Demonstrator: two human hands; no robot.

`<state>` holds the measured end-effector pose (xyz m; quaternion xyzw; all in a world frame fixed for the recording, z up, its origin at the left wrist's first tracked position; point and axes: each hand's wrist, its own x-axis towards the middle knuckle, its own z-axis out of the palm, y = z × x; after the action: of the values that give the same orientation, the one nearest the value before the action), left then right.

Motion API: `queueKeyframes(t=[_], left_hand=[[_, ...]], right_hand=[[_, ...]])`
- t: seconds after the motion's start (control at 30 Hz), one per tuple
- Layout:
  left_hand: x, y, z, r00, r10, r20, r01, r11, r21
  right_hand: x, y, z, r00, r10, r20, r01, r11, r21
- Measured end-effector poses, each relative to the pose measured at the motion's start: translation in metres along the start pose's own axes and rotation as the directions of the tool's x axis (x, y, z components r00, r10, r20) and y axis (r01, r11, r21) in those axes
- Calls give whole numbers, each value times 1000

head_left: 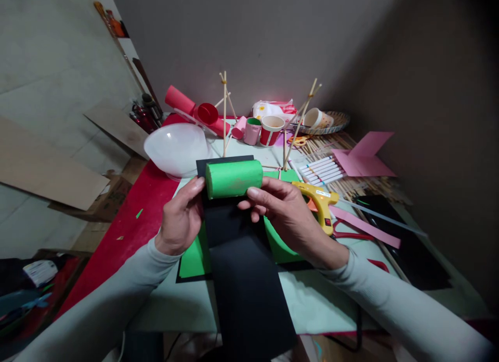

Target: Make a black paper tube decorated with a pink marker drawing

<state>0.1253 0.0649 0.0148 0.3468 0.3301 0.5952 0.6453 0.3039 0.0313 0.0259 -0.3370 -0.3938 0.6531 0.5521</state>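
A green paper-covered tube [234, 178] lies sideways on a long strip of black paper [245, 279], raised above the table. My left hand [183, 211] is closed at the tube's left end, with the thumb near the black paper's edge. At the right end, my right hand [284, 211] pinches the tube, thumb in front and fingers partly behind it. The black strip hangs down toward me past the table's front edge. Beneath it lie green paper pieces [195, 258] on a black sheet. A yellow hot glue gun [323, 203] rests just right of my right hand.
Behind stand stick frames [225, 112], paper cups [272, 131], red tubes [180, 99] and a white bowl [177, 149]. To the right are markers [322, 170], folded pink paper [364, 157], many thin sticks and red-handled scissors [353, 234]. A wall closes off the back.
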Motion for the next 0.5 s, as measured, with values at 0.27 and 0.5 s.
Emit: queueKeyframes(t=[0.27,0.5], left_hand=[[-2,1,1,998,-50,-33,49,998,-26],[-3,1,-4,993,-81,87,83,996,-19]], right_hand=[[-1,-2,-5,999,10,43,-6,996,-88],[-2,-6,-7,999,-36,10,37,953,-302]])
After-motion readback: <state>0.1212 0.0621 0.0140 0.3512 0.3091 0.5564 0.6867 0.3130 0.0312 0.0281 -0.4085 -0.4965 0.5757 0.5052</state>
